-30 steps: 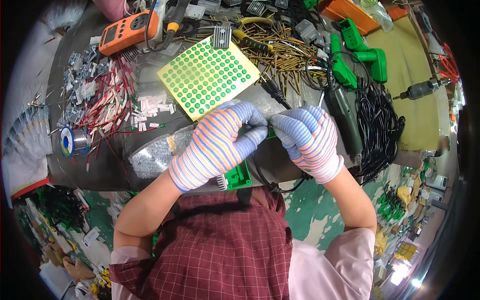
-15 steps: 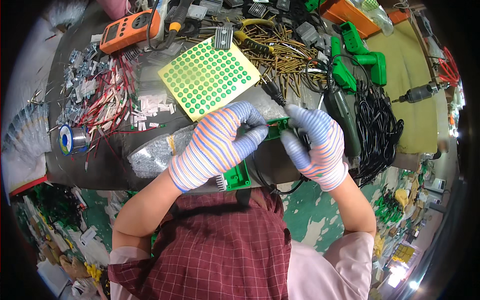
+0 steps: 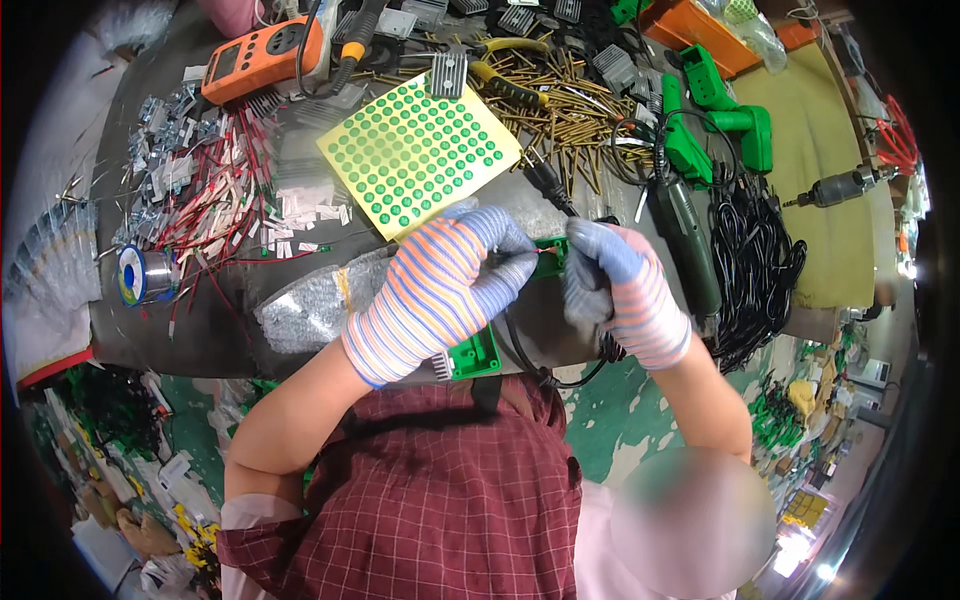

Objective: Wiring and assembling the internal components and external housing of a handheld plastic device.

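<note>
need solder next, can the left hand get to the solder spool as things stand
Probably not right away: the left hand is closed on a green circuit board. The path to the solder spool looks open apart from loose red wires.

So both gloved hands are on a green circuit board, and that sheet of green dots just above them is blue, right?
Not quite. The head view shows the sheet of green dots is yellow, not blue. The rest holds: the left hand and right hand, both gloved, are on a green circuit board.

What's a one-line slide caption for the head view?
Two striped-gloved hands, left hand and right hand, hold a green circuit board over a cluttered workbench.
</note>
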{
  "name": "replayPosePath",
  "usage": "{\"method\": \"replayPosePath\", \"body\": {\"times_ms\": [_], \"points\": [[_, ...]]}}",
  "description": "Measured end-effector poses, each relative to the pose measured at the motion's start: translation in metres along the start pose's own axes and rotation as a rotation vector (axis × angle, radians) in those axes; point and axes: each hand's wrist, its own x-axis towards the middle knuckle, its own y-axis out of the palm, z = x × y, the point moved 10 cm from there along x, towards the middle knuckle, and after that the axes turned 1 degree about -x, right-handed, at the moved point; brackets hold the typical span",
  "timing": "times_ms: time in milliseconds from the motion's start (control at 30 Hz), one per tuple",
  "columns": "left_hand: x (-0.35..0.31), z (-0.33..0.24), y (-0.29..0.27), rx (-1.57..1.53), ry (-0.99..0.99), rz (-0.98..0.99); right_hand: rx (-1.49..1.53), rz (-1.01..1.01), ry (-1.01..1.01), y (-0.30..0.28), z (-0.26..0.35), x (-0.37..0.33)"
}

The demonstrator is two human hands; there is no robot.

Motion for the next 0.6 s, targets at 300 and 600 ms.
{"method": "replayPosePath", "body": {"times_ms": [300,600], "points": [[-0.001,0.010,-0.002,-0.145,-0.043,0.043,-1.926,-0.349,-1.361,0.072,0.050,-0.041],[-0.014,-0.017,0.005,0.189,0.327,-0.111,-0.522,-0.664,-0.374,-0.063,0.045,-0.023]]}}
